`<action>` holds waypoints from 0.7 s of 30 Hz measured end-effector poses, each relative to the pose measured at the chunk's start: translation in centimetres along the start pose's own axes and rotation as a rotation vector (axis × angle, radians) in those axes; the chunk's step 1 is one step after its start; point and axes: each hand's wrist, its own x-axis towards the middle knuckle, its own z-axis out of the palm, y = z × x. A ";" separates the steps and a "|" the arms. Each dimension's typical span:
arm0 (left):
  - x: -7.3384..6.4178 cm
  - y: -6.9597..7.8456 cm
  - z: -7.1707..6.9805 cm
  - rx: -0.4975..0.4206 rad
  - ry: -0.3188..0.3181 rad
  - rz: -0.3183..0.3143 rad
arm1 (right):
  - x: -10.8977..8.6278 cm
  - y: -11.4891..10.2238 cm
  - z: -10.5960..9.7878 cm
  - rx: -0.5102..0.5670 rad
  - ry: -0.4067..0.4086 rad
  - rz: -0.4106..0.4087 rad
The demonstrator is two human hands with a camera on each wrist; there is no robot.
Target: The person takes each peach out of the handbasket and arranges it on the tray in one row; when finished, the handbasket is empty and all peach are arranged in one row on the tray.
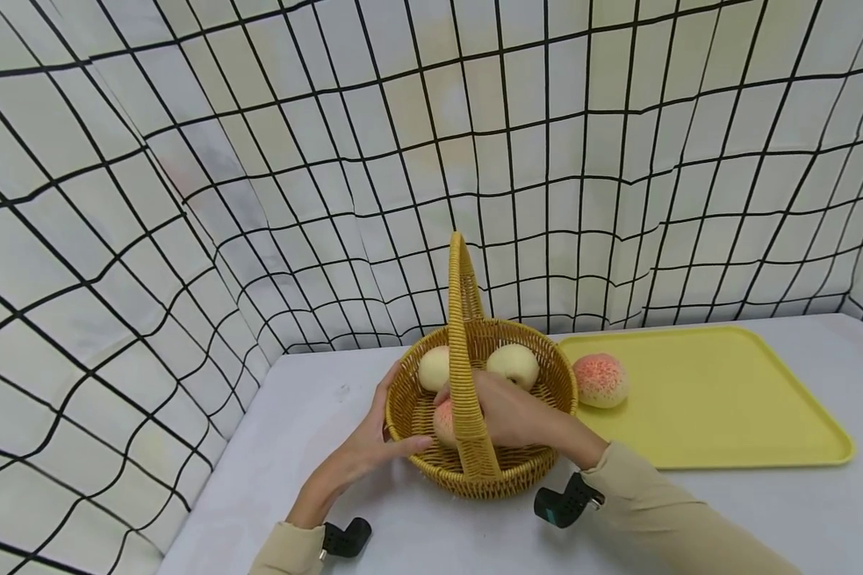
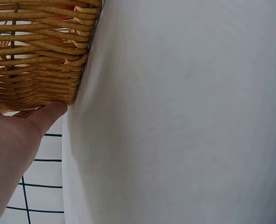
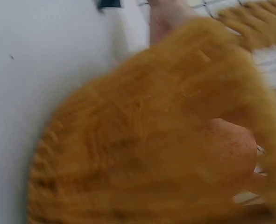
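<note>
A round woven wicker basket (image 1: pixel 503 477) with a tall arched handle (image 1: pixel 460 343) stands on the table. My left hand (image 1: pixel 363 443) holds its left side, thumb at the front rim; in the left wrist view, the thumb (image 2: pixel 51 115) touches the outer wicker wall. Reaching inside under the handle, my right hand (image 1: pixel 507 411) grips a pink-speckled peach (image 1: pixel 443 423), partly hidden by hand and handle. Two pale cream round fruits (image 1: pixel 514 366) lie farther back in the basket. The right wrist view is blurred; a pink peach (image 3: pixel 233 144) shows beyond the wicker.
Right of the basket lies a yellow tray (image 1: pixel 719 399), with another pink-speckled peach (image 1: pixel 600 380) near its left edge. The table (image 1: pixel 316 407) has a white cover. White, black-gridded cloth (image 1: pixel 532 176) hangs behind and at the left.
</note>
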 end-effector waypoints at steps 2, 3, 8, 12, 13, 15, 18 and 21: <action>0.0 0.0 0.0 -0.003 0.001 -0.004 | -0.5 0.0 -1.3 -0.003 0.041 0.046; -0.1 0.0 0.0 -0.003 0.002 -0.006 | -0.8 0.0 -2.1 -0.004 0.065 0.063; -0.1 0.1 0.0 -0.015 -0.003 -0.005 | -2.9 -0.1 -6.5 -0.024 0.189 0.081; 0.0 0.2 0.0 -0.017 -0.005 -0.005 | -5.1 -0.2 -10.1 -0.047 0.243 0.118; 0.0 0.2 -0.1 -0.015 -0.004 -0.005 | -5.7 -0.1 -10.9 -0.057 0.254 0.126; -0.1 0.1 -0.1 -0.013 -0.007 0.000 | -6.9 0.0 -12.4 -0.079 0.280 0.129; -0.1 0.1 -0.1 -0.016 -0.009 0.004 | -8.7 0.7 -14.1 -0.098 0.325 0.118; -0.1 0.1 0.0 -0.027 -0.012 0.005 | -10.5 1.8 -15.2 -0.116 0.371 0.119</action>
